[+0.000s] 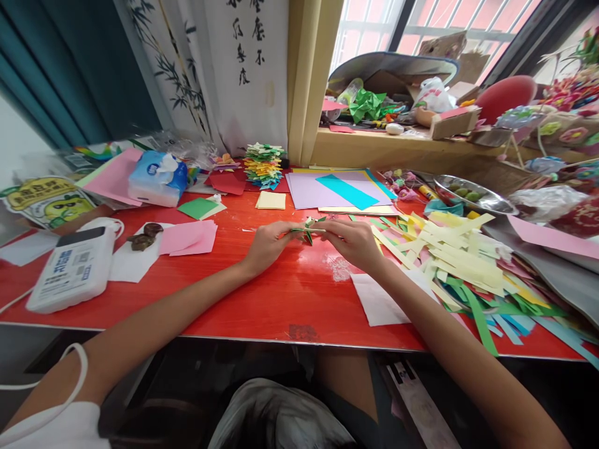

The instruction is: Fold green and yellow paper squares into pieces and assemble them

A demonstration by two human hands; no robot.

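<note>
Between my two hands is a small folded-paper piece point(309, 229) in green and pale cream, with several points sticking out. My left hand point(271, 244) pinches its left side with fingers and thumb. From the right, my right hand point(354, 242) grips the opposite side, its fingertips close to the left ones. The piece is held just above the red table point(262, 305). Behind it stands a stack of folded paper pieces point(263, 166) in green, yellow and blue. A small pile of cream paper squares point(271, 200) lies in front of that stack.
Loose paper strips point(468, 255) heap up at the right, beside a metal bowl point(475, 194). Lilac sheets point(304, 190) lie at the back. On the left are pink squares point(189, 237), a white box-like device point(75, 268) and a tissue pack point(158, 178). A white paper point(380, 299) lies under my right forearm.
</note>
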